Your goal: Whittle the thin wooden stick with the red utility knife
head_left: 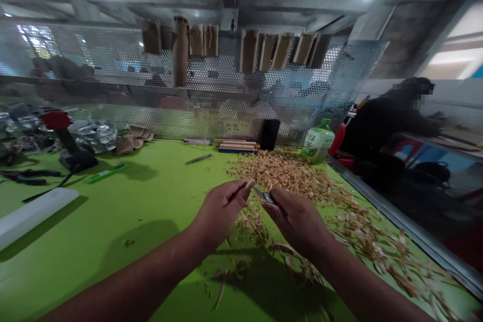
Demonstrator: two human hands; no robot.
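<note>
Left hand [219, 214] fingers [243, 186] pinch thin wood stick [236, 194]. Right hand [298, 222] fingers closed around small knife [266, 197], blade just beside left fingertips. Wood shavings [287, 176] beyond and beneath fingers, on green surface [94, 241].

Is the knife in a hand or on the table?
In a hand: the right hand grips the knife, its blade sticking out past the fingers.

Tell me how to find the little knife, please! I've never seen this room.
Start at the big green mat, with its heap of pale wood shavings. Two bare hands meet in front of the heap, and the small knife sits in the right hand, its blade pointing toward the left hand. It's the one being held, while the thin tool lies alone farther back.
</note>
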